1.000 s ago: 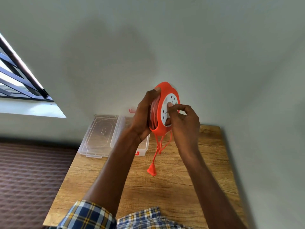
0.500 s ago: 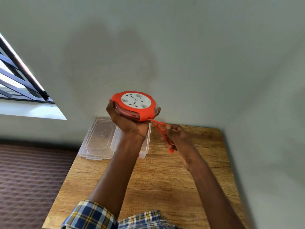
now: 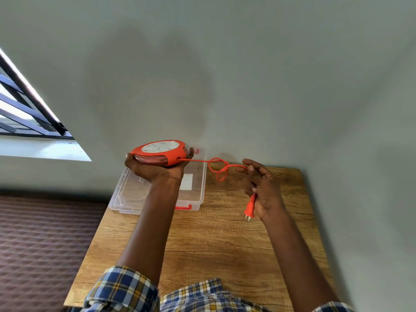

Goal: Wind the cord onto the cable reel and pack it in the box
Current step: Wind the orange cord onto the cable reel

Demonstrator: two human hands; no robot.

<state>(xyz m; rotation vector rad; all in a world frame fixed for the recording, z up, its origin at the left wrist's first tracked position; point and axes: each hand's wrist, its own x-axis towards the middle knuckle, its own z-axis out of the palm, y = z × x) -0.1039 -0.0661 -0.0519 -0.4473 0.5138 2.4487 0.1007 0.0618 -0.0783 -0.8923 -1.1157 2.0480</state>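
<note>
Room: a wooden worktop (image 3: 213,239) is standing against a plain grey wall (image 3: 225,64), with a barred window (image 3: 24,109) off to the left of the box.
Box: a clear plastic box (image 3: 198,194) with red latches is sitting open at the worktop's far edge, its clear lid (image 3: 128,194) lying just left of it.
Cable reel: the orange cable reel (image 3: 161,153) is being held flat above the box, white socket face up.
Left hand: the left hand (image 3: 157,168) is cupping the reel from below, fingers curling up round its rim.
Cord: the orange cord (image 3: 216,168) is running from the reel's side to the right of the box, looping once.
Right hand: the right hand (image 3: 262,190) is gripping the cord, fingers curled round it, with the plug (image 3: 249,210) hanging below the fist.
</note>
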